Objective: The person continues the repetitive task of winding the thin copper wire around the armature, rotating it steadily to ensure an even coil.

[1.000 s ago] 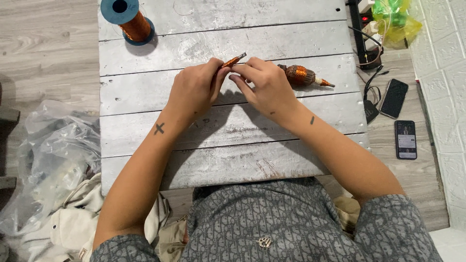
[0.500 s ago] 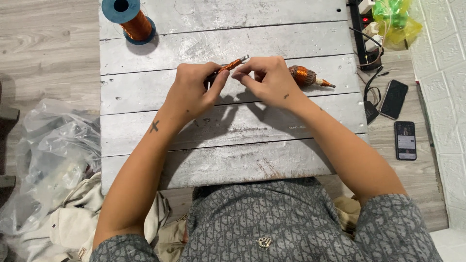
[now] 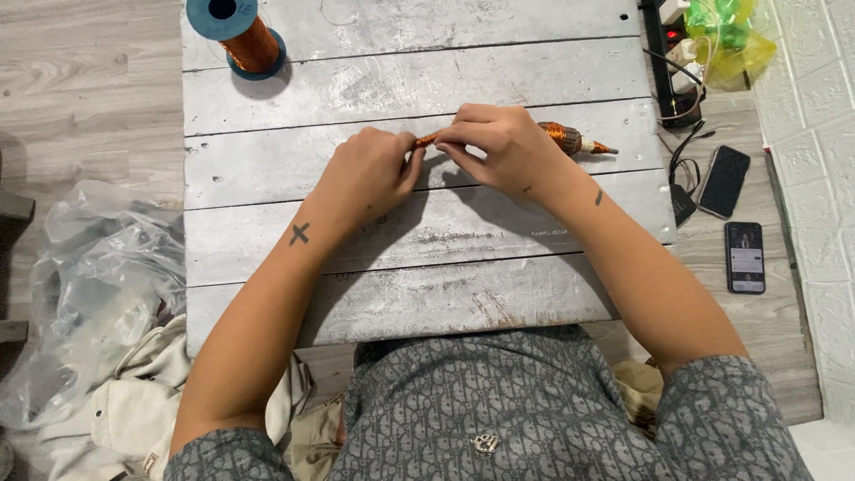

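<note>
Both my hands meet over the middle of a low table of grey wooden planks (image 3: 419,258). My left hand (image 3: 370,174) and my right hand (image 3: 494,147) pinch a small copper-wound piece (image 3: 428,139) between their fingertips; only its orange end shows between them. Just behind my right hand lies a motor armature (image 3: 570,139) wound with copper wire, its shaft pointing right. A spool of copper wire (image 3: 242,34) with blue flanges stands at the table's far left corner.
A power strip (image 3: 663,53) with plugged cables runs along the table's right edge, beside a green-yellow bag (image 3: 726,36). Two phones (image 3: 745,256) lie on the floor at right. Clear plastic bags (image 3: 85,285) and pale cloth sit at left.
Both hands shifted slightly away from me and to the right while working the copper piece; the piece now sits lower between the fingertips, more hidden.
</note>
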